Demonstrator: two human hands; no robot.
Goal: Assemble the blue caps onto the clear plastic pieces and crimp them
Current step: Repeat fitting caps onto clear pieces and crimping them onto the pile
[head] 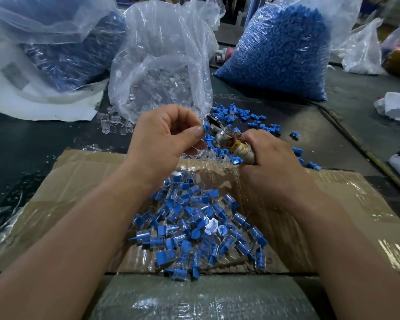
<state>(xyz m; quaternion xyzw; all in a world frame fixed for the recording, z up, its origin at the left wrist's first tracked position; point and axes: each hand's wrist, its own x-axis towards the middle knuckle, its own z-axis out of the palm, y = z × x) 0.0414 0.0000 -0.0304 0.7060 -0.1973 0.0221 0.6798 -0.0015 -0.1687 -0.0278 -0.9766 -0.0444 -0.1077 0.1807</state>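
My left hand [165, 137] pinches a small blue cap [205, 129] between thumb and forefinger, just left of the jaws of a metal crimping tool [219, 132]. My right hand [270, 158] grips the tool's taped handle [241, 148]. Loose blue caps [252, 122] lie scattered on the dark table beyond the hands. Loose clear plastic pieces [112, 124] spill from an open clear bag [162, 72]. A pile of assembled blue-and-clear pieces [194, 227] lies on the cardboard box [79, 188] between my forearms.
A large bag full of blue caps [280, 51] stands at the back right. Another big bag with blue-and-clear parts [62, 49] sits at the back left. White cloth [397, 107] and other bags lie at the right edge.
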